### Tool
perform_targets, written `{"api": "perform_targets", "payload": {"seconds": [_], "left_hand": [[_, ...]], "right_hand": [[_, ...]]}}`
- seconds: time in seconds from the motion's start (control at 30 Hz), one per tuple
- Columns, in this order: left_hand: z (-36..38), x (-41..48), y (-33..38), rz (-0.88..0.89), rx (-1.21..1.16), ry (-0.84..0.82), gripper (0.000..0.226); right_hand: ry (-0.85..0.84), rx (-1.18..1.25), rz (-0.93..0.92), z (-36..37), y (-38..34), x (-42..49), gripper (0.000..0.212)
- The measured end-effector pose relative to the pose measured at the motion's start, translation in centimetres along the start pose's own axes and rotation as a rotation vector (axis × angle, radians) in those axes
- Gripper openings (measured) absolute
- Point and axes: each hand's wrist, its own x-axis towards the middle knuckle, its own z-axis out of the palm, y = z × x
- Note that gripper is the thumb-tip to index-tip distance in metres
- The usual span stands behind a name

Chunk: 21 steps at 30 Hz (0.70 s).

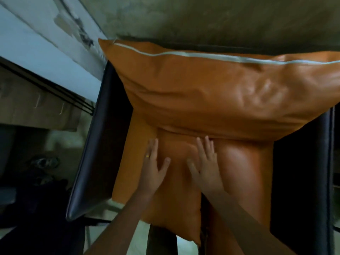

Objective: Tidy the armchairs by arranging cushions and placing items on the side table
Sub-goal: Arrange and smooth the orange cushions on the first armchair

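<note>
An armchair with dark blue padded sides (pixel 95 137) fills the view. A large orange leather back cushion (pixel 211 94) with a pale zip along its top leans at the back of the chair. Below it lies an orange seat cushion (pixel 244 168), and a smaller orange cushion (pixel 176 205) lies on the seat toward the front. My left hand (pixel 155 162), wearing a ring, presses flat on the smaller cushion with fingers straight. My right hand (pixel 204 162) presses flat beside it, fingertips reaching the lower edge of the back cushion. Neither hand grips anything.
A pale wall (pixel 36 39) with peeling paint runs at upper left. A wooden piece of furniture (pixel 36 105) stands left of the chair. Dark, unclear objects lie on the floor (pixel 44 173) at lower left. The chair's right side (pixel 301 172) is dark.
</note>
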Motion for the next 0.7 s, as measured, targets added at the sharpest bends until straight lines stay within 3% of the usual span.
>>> {"api": "perform_targets", "payload": {"seconds": [0.1,0.23,0.4,0.7], "left_hand": [[0.4,-2.2,-3.0,-0.238,-0.081,-0.08,0.088],[0.9,-3.6,-4.6,-0.365,-0.202,-0.087,0.093],[1.3,-3.4,-5.2,-0.441,-0.459,-0.168,0.091],[-0.7,-4.7,-6.2,-0.404,-0.525,-0.234,0.103]], "right_hand": [[-0.149,0.179,0.146,2.8,1.4,-2.5,0.07],[-0.167,0.279,0.251,4.6,2.5,-4.9,0.072],[-0.156,0.296,0.28,4.9,2.5,-5.2,0.075],[-0.065,0.31,0.274,6.0,0.4,-6.1,0.082]]}}
